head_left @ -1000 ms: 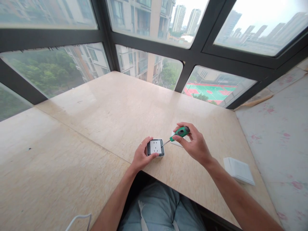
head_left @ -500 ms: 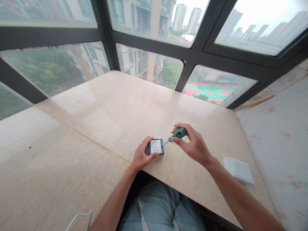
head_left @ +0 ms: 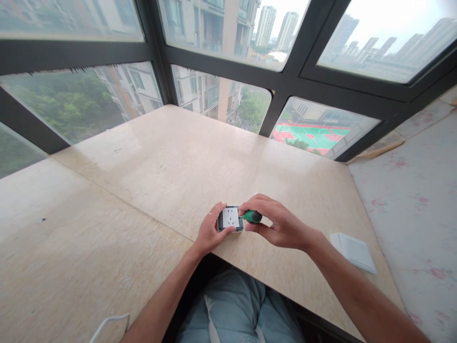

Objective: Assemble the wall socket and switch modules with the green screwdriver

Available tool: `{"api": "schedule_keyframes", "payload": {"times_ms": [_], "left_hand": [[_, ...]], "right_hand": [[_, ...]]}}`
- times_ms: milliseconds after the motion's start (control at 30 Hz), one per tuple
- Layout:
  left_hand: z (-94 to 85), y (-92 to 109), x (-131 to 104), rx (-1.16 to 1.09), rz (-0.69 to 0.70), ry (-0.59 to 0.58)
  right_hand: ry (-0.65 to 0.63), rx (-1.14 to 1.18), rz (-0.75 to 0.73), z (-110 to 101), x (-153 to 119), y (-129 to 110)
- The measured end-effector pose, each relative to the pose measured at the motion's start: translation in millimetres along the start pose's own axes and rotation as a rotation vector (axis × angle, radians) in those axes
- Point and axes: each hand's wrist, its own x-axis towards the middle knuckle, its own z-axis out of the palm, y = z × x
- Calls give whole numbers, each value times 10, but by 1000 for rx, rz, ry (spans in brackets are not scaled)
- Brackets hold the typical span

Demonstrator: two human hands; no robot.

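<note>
A white socket panel with a dark grey frame (head_left: 230, 217) lies face up near the front edge of the stone sill. My left hand (head_left: 210, 231) grips it from the left, thumb along the near edge and fingers at the far left corner. In my right hand (head_left: 280, 221) is a green and black screwdriver (head_left: 253, 216), held by the handle close to the right side of the socket. The fingers hide most of its shaft, and its tip is hard to make out at the frame's right edge.
White square plates (head_left: 354, 252) lie on the sill (head_left: 135, 166) at the right, near the floral wall. A white cable (head_left: 107, 321) shows at the bottom left. Dark window frames (head_left: 228, 66) border the far side. My legs are below the front edge.
My right hand has moved left and slightly down toward the socket. The screwdriver handle now sits lower and nearer the socket, with the fingers reaching forward around it. My left hand keeps its grip.
</note>
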Motion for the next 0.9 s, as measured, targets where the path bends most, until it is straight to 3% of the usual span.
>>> {"api": "schedule_keyframes", "payload": {"times_ms": [433,567,700,900], "left_hand": [[-2,26,5,-21,-12,-10],[3,32,4,-35,-26,2],[7,44,3,-46,-35,7],[8,53,5,-36,-25,11]], "right_hand": [[-31,173,53,-1,-104,28],[155,220,145,111,-98,82],[364,79,228,152,-28,145],[267,-347,403,-6,133,4]]}}
